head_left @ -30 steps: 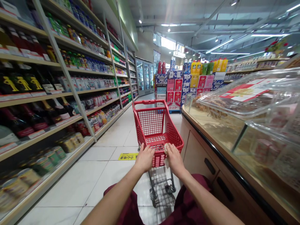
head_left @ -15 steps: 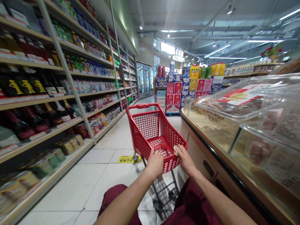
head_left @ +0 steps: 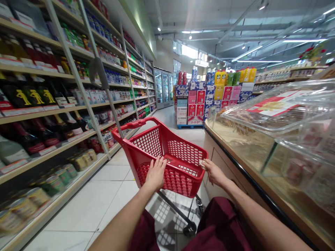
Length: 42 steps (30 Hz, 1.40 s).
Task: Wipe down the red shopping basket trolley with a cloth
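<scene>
"So, what shows in the head view?"
"I see a red shopping cart [head_left: 180, 181] angled on floor tiles [head_left: 115, 174], between drink shelves [head_left: 47, 114] and a display case [head_left: 220, 158]."
"And the fingers?"
"My left hand [head_left: 156, 173] lies over the cart's near rim, fingers stretched; my right hand [head_left: 215, 173] pinches a pale wad [head_left: 202, 164] at its right corner."

Red lattice-patterned shopping cart [head_left: 180, 174]; plain maroon clothing [head_left: 222, 223]; whitish floor tiles [head_left: 104, 202]; yellow bottles [head_left: 220, 77]; red-and-white label [head_left: 282, 101].
</scene>
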Each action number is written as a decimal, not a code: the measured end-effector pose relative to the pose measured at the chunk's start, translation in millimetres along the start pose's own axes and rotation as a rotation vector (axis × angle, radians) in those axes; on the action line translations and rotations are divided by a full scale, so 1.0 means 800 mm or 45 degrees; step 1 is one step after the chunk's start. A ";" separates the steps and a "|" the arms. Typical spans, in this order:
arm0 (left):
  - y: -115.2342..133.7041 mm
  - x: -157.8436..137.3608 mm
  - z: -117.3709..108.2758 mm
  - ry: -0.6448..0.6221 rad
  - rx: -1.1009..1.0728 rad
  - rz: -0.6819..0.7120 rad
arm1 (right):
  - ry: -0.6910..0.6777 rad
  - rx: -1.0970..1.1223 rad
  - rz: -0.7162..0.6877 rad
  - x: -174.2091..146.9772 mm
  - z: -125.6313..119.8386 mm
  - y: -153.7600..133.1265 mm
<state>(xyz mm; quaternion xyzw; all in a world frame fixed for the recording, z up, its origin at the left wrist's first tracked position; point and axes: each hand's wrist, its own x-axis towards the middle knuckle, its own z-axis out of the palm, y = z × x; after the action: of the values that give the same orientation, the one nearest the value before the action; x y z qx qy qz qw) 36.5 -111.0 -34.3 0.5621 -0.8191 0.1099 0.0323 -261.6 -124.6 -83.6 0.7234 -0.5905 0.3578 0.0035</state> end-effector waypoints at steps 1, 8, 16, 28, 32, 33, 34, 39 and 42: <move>-0.001 -0.004 0.002 0.003 0.004 0.006 | -0.039 0.019 -0.028 -0.005 0.000 -0.008; 0.007 -0.013 0.003 0.037 -0.024 0.008 | 0.073 0.087 0.021 -0.041 0.035 -0.091; 0.023 -0.008 -0.011 0.003 -0.118 0.114 | 0.023 0.058 0.006 -0.016 0.036 -0.106; 0.024 -0.008 -0.021 0.078 -0.045 0.031 | 0.315 0.010 0.276 0.001 0.030 -0.045; 0.035 -0.010 -0.022 0.096 -0.063 0.027 | 0.295 -0.021 0.114 -0.003 0.038 -0.072; 0.036 -0.011 -0.022 0.092 -0.070 0.027 | 0.267 0.007 0.049 -0.001 0.041 -0.085; 0.037 -0.011 -0.023 0.087 -0.077 0.027 | 0.231 0.037 -0.030 0.000 0.044 -0.097; 0.033 -0.013 -0.025 0.081 -0.080 0.052 | 0.159 -0.015 -0.202 0.001 0.041 -0.104; 0.035 -0.013 -0.026 0.076 -0.089 0.065 | 0.284 -0.086 -0.014 -0.005 0.022 -0.064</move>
<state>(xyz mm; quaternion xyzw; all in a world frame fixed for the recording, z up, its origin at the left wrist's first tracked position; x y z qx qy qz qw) 12.9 -87.2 -20.3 0.5359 -0.8352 0.0987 0.0736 -208.6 -113.2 -77.5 0.6818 -0.5942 0.4159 0.0953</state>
